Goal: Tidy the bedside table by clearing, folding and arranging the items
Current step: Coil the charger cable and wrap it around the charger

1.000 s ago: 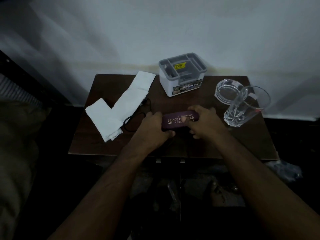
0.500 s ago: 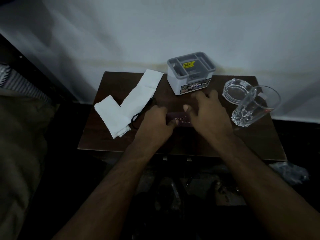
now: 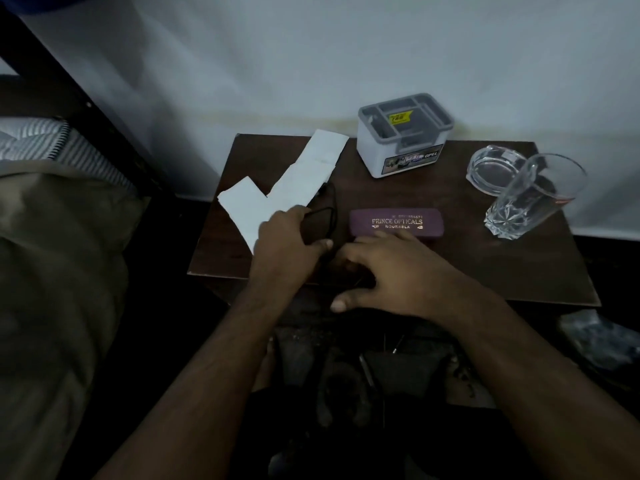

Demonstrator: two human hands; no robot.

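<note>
A purple spectacle case (image 3: 396,224) with gold lettering lies shut on the dark wooden bedside table (image 3: 519,271), with no hand on it. My left hand (image 3: 287,237) rests to its left, fingers closed around a pair of black-framed glasses (image 3: 323,216). My right hand (image 3: 391,271) hovers just in front of the case, fingers spread and holding nothing. A long white cloth (image 3: 298,181) bent in an L shape lies at the table's left, its lower end under my left hand.
A grey and white plastic organiser box (image 3: 405,136) stands at the back centre. A glass ashtray (image 3: 491,168) and a cut-glass tumbler (image 3: 530,199) stand at the right. A bed with a brown cover (image 3: 52,271) sits to the left. Dark clutter lies below the table's front edge.
Both hands have come off the purple case, which now lies exposed on the table. My left hand moved left onto the glasses; my right hand drew back toward the front edge.
</note>
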